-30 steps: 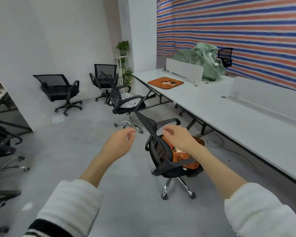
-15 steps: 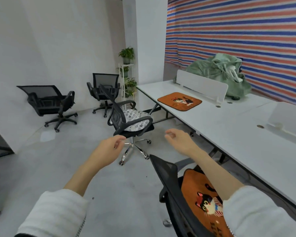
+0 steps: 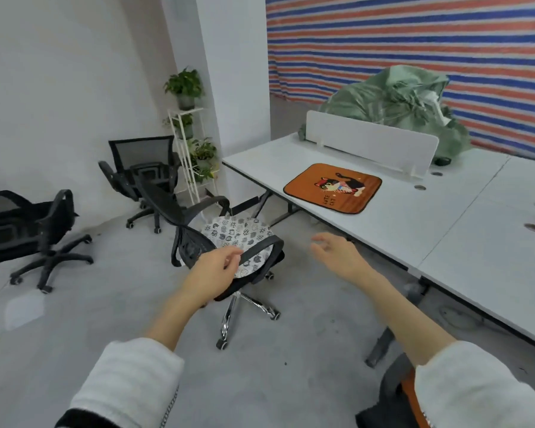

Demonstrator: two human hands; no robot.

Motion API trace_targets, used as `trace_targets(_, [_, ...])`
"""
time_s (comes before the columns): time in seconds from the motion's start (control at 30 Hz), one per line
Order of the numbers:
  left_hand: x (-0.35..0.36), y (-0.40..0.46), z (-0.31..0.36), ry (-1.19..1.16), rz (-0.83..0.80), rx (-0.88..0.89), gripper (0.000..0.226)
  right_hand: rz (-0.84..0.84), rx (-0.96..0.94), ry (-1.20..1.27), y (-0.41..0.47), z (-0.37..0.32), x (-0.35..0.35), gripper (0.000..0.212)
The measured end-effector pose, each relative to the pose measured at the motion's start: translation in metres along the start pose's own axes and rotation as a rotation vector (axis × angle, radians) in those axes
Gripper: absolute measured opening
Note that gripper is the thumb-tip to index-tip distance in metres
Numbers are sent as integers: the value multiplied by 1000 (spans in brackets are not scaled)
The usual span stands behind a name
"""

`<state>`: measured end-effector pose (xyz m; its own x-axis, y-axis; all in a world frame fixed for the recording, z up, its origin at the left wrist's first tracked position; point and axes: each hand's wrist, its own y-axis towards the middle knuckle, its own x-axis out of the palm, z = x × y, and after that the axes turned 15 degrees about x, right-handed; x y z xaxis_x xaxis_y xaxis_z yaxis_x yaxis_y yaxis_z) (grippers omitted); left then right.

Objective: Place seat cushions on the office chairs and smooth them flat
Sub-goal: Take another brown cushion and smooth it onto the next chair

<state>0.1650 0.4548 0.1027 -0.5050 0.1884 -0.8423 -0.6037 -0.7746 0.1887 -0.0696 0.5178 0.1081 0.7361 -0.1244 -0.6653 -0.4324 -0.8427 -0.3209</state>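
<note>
- Left hand (image 3: 212, 268): raised in mid-air, fingers loosely curled, grip released, nothing held; seen in front of the near armrest of the closest chair, contact not discernible.
- Right hand (image 3: 337, 256): raised in mid-air, fingers relaxed and slightly bent, grip released, nothing held; well short of the bench edge.
- Patterned cushion (image 3: 238, 234): white with small dark prints, lying on the seat of the office chair (image 3: 198, 230) just beyond the left hand; partly hidden by the armrest.
- Orange cushion (image 3: 332, 188): cat picture on top, lying flat on the white bench (image 3: 399, 217), beyond and slightly right of the right hand.
- Second orange cushion (image 3: 410, 393): only a sliver visible at the lower frame edge, below the right forearm, on a dark chair part.
- Two bare black chairs (image 3: 37, 230) (image 3: 142, 168): no cushions on the seats, far left of and beyond the left hand, on the grey floor.
- White divider panel (image 3: 371, 140): upright on the bench behind the orange cushion.
- Green bag (image 3: 399, 103): bulky, behind the divider.
- Plant stand (image 3: 192, 140): white, potted plants on its shelves, by the pillar.
</note>
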Motion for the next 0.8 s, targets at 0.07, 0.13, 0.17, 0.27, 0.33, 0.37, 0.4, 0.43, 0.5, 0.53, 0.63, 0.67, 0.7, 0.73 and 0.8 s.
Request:
trace_targets(0.07, [4, 24, -7, -18, -45, 53, 33, 36, 21, 13, 19, -2, -2, 37])
trace_targets(0.13, [12, 66, -26, -43, -94, 104, 34, 103, 66, 60, 61, -7, -7, 35])
trace_targets(0.17, [19, 91, -38, -45, -116, 118, 34, 129, 89, 81, 86, -9, -9, 35])
trace_targets(0.27, [34, 159, -70, -40, -178, 124, 34, 161, 146, 132, 156, -14, -17, 34])
trace_targets(0.33, [44, 207, -87, -25, -201, 115, 34, 162, 177, 173, 202, -14, -23, 33])
trace_targets(0.37, [49, 231, -94, -23, -206, 111, 34, 155, 190, 185, 225, -13, -26, 33])
trace_targets(0.4, [53, 254, -97, -18, -219, 114, 35, 145, 205, 192, 245, -12, -31, 33])
trace_targets(0.43, [57, 276, -99, -12, -229, 127, 35, 139, 222, 196, 262, -10, -36, 34])
trace_targets(0.5, [68, 324, -104, -15, -258, 144, 35, 158, 257, 200, 299, -6, -50, 34])
trace_targets(0.53, [74, 348, -106, -19, -273, 145, 35, 170, 274, 191, 314, -3, -56, 34])
trace_targets(0.63, [93, 404, -116, -52, -283, 132, 34, 195, 339, 169, 352, 3, -70, 35])
trace_targets(0.67, [104, 425, -121, -71, -288, 139, 34, 200, 360, 165, 368, 6, -76, 35])
trace_targets(0.7, [112, 438, -125, -79, -294, 146, 33, 204, 376, 163, 378, 10, -78, 34])
trace_targets(0.73, [126, 462, -130, -97, -309, 147, 32, 212, 403, 162, 400, 16, -83, 34])
trace_targets(0.8, [145, 491, -139, -118, -329, 137, 32, 218, 453, 156, 428, 24, -90, 34])
